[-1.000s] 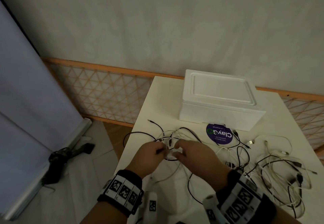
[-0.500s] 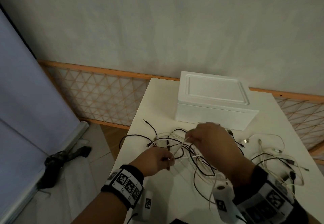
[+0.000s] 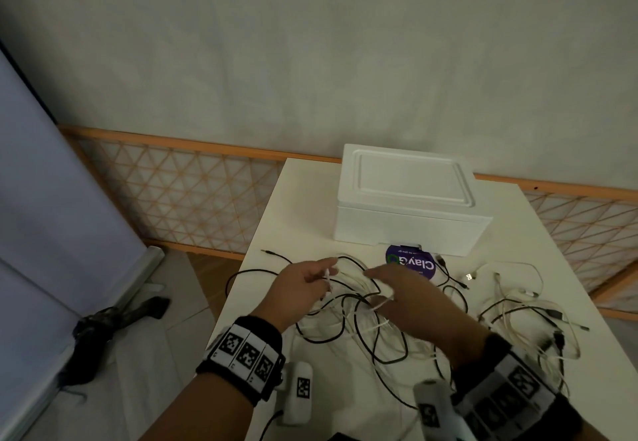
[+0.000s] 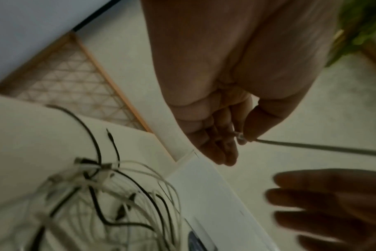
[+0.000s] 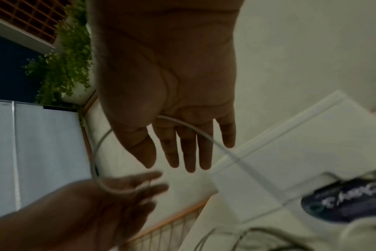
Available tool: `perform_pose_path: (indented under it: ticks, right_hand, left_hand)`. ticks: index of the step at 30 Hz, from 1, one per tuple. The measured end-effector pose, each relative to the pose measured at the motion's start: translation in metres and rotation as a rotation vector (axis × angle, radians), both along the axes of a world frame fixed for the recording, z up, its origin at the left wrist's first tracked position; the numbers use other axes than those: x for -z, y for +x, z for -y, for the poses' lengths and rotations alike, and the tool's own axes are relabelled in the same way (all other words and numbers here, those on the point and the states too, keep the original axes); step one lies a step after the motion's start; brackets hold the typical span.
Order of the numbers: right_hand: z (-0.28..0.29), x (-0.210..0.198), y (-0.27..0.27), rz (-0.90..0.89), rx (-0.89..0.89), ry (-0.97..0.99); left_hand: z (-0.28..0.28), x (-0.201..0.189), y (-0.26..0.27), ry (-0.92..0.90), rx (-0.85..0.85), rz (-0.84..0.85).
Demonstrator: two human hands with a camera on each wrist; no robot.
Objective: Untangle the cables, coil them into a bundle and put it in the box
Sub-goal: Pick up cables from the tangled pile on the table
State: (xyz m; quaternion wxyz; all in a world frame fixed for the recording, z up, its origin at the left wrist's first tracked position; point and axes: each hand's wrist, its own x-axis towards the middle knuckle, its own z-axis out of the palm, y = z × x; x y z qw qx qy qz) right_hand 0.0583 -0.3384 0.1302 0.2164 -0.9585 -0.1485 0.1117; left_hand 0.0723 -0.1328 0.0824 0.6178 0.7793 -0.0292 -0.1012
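A tangle of black and white cables (image 3: 359,323) lies on the white table (image 3: 300,206), below both hands. My left hand (image 3: 328,271) hovers over its left part and pinches the plug end of a white cable (image 4: 311,146) between thumb and fingers (image 4: 240,135). My right hand (image 3: 379,285) is just to the right, fingers straight. The white cable (image 5: 204,134) lies loosely across those fingers, and my right hand (image 5: 172,163) grips nothing. The white foam box (image 3: 407,199) stands behind with its lid on.
A second heap of cables (image 3: 528,316) lies on the table's right side. A round purple sticker (image 3: 411,264) sits in front of the box. A wooden lattice fence (image 3: 193,199) runs behind the table. A dark object (image 3: 114,320) lies on the floor, left.
My right hand, which had pulled strands up toward the box, has opened its fingers and dropped back. My left hand has moved forward, keeping its pinch on the white cable.
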Motion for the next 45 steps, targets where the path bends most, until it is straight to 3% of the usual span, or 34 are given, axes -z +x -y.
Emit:
perform_pose_path:
  ticks: [3,6,10,15,21,23,25,30,33,36,38,40,45]
  right_hand:
    - [-0.024,0.008,-0.006,-0.091,-0.125,-0.032]
    - [-0.027,0.015,-0.006,-0.05,-0.13,-0.059]
    - [-0.022,0.012,-0.007,-0.101,-0.2,-0.036]
    - [-0.008,0.006,-0.008,-0.147,-0.192,0.181]
    - [0.05,0.001,0.001,-0.119,0.022,0.115]
    - [0.071,-0.001,0.001,-0.102,0.115,0.081]
    - [0.076,-0.001,0.001,-0.057,0.172,-0.036]
    - [0.018,-0.003,-0.007,0.097,0.044,-0.187]
    - [-0.01,0.002,-0.009,0.162,-0.061,-0.193]
    - [-0.009,0.008,-0.012,0.12,-0.121,-0.137]
    - [0.002,0.007,-0.013,0.037,-0.137,-0.059]
    - [0.023,0.001,-0.01,0.002,-0.041,0.044]
    - [0.072,-0.005,-0.001,-0.002,0.093,0.12]
  left_hand:
    - [0.006,-0.008,-0.004,-0.225,-0.043,-0.053]
    - [0.003,-0.014,-0.004,-0.465,-0.064,-0.112]
    - [-0.001,-0.013,-0.003,-0.608,-0.105,-0.096]
    - [-0.012,-0.008,0.001,-0.677,-0.386,-0.172]
    - [-0.096,0.001,0.012,-0.882,-0.915,-0.041]
    - [-0.118,0.001,0.008,-0.901,-0.976,0.028]
    - [-0.115,-0.001,0.006,-0.797,-0.898,0.039]
    - [-0.008,-0.015,-0.007,-0.294,-0.217,-0.018]
    - [0.045,-0.013,-0.024,0.085,0.047,0.141]
    - [0.046,-0.004,-0.026,0.246,0.109,0.235]
    - [0.031,0.001,-0.018,0.477,0.11,0.328]
    - [0.004,0.006,-0.007,0.688,0.006,0.366]
    - [-0.06,0.022,0.009,0.89,-0.228,0.34]
